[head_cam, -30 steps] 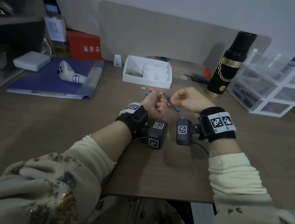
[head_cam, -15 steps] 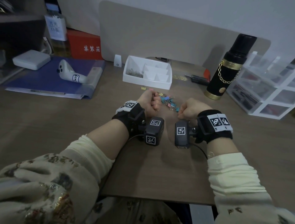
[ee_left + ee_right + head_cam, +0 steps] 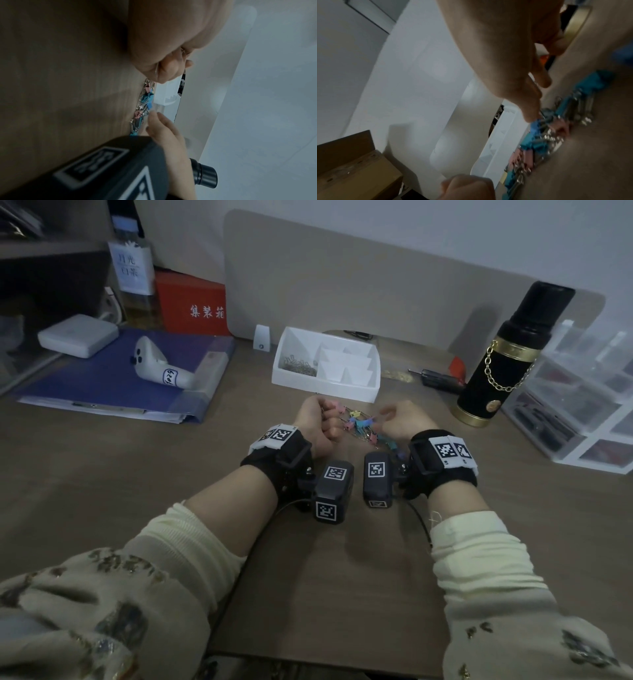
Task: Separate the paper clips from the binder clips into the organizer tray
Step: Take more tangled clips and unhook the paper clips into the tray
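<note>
A mixed pile of coloured binder clips and metal paper clips [image 3: 359, 426] lies on the wooden desk between my hands. Behind it stands the white organizer tray [image 3: 325, 387], with paper clips [image 3: 298, 365] in its left compartment. My left hand [image 3: 330, 419] is curled into a fist at the pile's left end. In the left wrist view, thin wire of a paper clip [image 3: 156, 70] shows in that left hand [image 3: 171, 67]. My right hand [image 3: 383, 422] hovers over the pile's right end. In the right wrist view, the right hand [image 3: 537, 100] has its fingers [image 3: 530, 116] stretched down, touching a blue binder clip [image 3: 537, 127].
A black and gold flask [image 3: 507, 361] and clear plastic drawers [image 3: 582, 412] stand at the right. A blue folder [image 3: 102, 385] with a white controller [image 3: 154, 368] lies at the left. A screwdriver [image 3: 442, 378] lies behind the tray's right end. A beige divider backs the desk.
Both hands first pulled back from the pile as fists. Now both have moved forward again, the right one uncurling over the clips and the left staying curled.
</note>
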The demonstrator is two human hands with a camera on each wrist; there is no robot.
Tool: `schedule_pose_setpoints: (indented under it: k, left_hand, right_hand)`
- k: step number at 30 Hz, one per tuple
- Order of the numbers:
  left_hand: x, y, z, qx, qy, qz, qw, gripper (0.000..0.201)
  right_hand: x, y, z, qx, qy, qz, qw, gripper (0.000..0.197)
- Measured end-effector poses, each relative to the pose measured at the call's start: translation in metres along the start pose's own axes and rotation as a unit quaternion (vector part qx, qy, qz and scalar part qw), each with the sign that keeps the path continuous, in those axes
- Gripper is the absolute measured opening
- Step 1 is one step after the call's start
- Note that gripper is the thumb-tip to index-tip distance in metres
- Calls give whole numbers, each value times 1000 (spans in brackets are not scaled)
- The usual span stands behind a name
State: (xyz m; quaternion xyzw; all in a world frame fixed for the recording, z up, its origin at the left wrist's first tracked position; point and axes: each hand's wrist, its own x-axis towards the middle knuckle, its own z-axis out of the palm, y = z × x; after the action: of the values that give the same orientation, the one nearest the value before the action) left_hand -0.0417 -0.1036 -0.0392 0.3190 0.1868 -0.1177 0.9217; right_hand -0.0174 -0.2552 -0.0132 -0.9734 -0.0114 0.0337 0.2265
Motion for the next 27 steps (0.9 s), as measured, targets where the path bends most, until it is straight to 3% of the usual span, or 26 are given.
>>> schedule_pose_setpoints:
  k: [4,7,10,14,19,21,23,27]
  left_hand:
    - [3,2,-1,7,-23,8,1000,68]
    - [3,2,-2,4,-30,6,1000,76]
    - [3,3,-4,-7,-28,7,1000,71]
    - [3,6,-5,-27,-1,13,1000,39]
    - [5,12,-9,-43,2,33,999,33]
    - [5,15,-10,-52,5,42,998,32]
    - [6,17,-11,-52,17,52,997,32]
    - [9,17,-12,-45,26,59,997,31]
  right_hand:
    - [1,3,6,12,-24,10,1000,26]
    - [3,6,7,6,-17,17,1000,15]
    - [6,9,7,10,17,46,999,17]
    - [7,11,3,10,59,63,996,18]
    - [7,7,2,22,72,-13,997,11]
    - [2,0,3,60,50,-80,994,7]
    - [-4,-9,7,82,-17,-133,988,9]
    - [-2,-12,19,47,-89,-166,981,21]
